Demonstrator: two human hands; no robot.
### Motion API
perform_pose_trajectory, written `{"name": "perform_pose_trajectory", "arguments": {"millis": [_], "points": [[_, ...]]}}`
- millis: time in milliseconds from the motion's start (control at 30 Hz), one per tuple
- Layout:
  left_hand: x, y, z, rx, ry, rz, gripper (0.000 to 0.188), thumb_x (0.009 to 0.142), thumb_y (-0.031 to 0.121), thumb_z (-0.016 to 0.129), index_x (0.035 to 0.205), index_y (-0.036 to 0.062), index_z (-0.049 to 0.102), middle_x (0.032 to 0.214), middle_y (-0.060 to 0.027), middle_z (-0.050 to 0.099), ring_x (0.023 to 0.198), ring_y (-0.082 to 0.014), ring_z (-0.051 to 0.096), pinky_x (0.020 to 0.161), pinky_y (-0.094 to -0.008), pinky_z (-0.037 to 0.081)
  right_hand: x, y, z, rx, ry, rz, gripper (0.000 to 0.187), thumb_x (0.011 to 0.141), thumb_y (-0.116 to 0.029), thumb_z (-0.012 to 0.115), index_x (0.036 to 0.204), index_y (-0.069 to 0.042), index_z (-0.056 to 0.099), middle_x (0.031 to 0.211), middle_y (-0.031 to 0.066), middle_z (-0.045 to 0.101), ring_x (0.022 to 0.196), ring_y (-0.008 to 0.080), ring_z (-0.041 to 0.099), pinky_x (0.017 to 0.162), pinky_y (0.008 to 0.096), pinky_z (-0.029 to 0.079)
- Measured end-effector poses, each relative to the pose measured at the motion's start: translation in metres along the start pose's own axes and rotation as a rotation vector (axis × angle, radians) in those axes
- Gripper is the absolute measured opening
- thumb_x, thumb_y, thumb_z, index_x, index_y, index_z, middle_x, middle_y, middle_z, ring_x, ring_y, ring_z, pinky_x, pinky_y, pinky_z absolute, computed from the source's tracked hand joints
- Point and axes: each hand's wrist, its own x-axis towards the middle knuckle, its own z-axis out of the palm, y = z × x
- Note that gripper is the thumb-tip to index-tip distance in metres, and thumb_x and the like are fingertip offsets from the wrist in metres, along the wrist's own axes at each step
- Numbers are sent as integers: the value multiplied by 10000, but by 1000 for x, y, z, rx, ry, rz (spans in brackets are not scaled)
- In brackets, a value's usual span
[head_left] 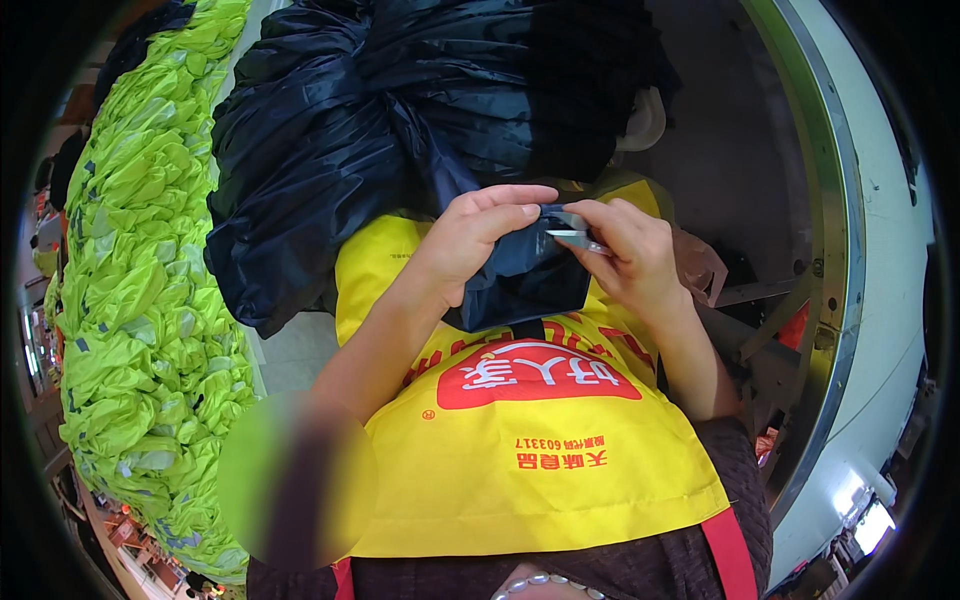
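Observation:
A dark navy piece of thin, shiny fabric point(525, 280) is held up over my lap, in front of the yellow apron point(540, 490). My left hand point(462, 245) pinches its upper edge between thumb and fingers. Across from it, my right hand point(635, 250) grips small metal thread snips point(574, 237), their pale blades pointing left at the fabric's edge. The right fingertips also touch that edge. Any thread at the blades is too small to make out.
Beyond my hands lies a large heap of navy garments point(320, 150). To the left stretches a long pile of lime-green garments point(150, 330). A pale table with a curved metal edge point(845, 200) runs along the right, beside dark framework.

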Motion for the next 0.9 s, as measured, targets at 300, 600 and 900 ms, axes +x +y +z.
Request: {"name": "perform_pose_trajectory", "arguments": {"millis": [300,600,900], "points": [[-6,8,-16,-85,32,129,288,841,63,534,1120,-3,561,1003,-108,623,832,-145,624,757,-242,508,2,-9,-6,399,97,-121,215,641,20,577,847,-43,571,635,31,525,531,131,517,491,219,397],[-152,141,-269,-57,564,861,393,897,241,396,1233,43,443,1192,-160,504,1113,-284,494,959,-484,384,-4,124,37,528,377,594,100,824,-44,547,922,-27,560,684,-47,461,576,19,378,529,165,334],[-91,-134,-411,93,1287,-250,394,879,270,444,1218,74,479,1167,-93,534,1096,-233,488,893,-455,399,-17,230,135,1410,734,1613,159,894,-216,490,967,-94,562,628,1,478,441,85,388,384,207,320]]}}
